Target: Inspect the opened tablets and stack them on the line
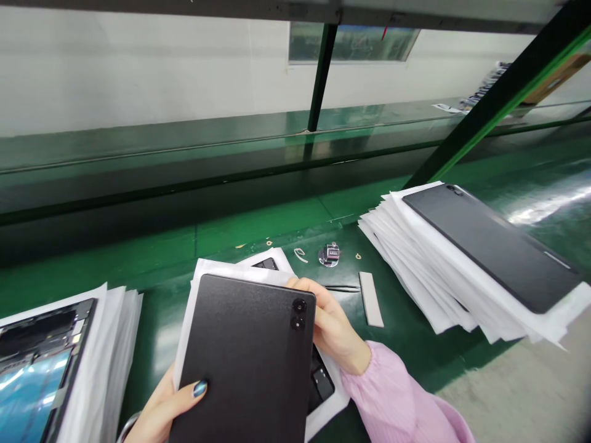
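A black tablet back cover (244,363) with two camera rings at its upper right corner is held up in front of me, a white paper sheet (203,268) behind it. My left hand (168,403) grips its lower left edge, thumb on the black face. My right hand (335,326) holds the upper right edge, fingers partly hidden behind the cover. Below lies another white sheet with a dark tablet part (322,378), mostly covered. Just right of my right hand are tweezers (342,288) and a pale flat strip (371,299).
At left stands a stack of opened tablets (69,363) layered with white paper. At right is a stack of paper sheets topped by a dark tablet cover (489,243). A tally counter (329,254) sits on the green bench (175,320). A green post (498,98) slants at the right.
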The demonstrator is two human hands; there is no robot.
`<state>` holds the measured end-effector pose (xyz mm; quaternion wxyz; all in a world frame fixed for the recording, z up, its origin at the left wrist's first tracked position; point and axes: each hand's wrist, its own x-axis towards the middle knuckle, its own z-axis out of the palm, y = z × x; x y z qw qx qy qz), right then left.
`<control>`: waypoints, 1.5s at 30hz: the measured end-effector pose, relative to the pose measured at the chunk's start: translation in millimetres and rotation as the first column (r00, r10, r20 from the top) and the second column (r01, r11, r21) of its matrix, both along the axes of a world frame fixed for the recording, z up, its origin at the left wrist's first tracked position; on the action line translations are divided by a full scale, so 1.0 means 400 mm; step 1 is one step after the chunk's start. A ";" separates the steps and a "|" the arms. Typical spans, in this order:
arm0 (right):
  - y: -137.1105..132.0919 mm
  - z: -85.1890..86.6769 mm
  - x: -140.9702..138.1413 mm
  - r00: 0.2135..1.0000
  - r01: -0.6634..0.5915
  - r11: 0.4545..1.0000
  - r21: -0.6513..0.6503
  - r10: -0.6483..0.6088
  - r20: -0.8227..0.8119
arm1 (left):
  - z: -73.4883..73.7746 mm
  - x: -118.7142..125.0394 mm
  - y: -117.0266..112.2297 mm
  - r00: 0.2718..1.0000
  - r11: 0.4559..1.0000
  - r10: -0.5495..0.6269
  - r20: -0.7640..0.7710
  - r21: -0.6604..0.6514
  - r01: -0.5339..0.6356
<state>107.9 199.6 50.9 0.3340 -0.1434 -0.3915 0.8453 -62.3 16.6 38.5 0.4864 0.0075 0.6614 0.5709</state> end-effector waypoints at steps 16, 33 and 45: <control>0.010 -0.002 0.011 0.983 0.139 0.989 0.045 -0.144 0.117 | 0.019 0.004 0.022 1.000 0.999 0.010 0.018 0.046 -0.010; 0.011 -0.007 0.002 0.985 0.116 0.991 -0.070 -0.105 0.140 | 0.002 -0.010 0.015 1.000 1.000 -0.013 -0.001 -0.004 0.013; 0.015 -0.030 -0.006 0.895 -0.307 0.931 0.199 0.211 0.394 | 0.009 -0.028 0.047 0.960 0.957 0.247 0.135 0.122 -0.263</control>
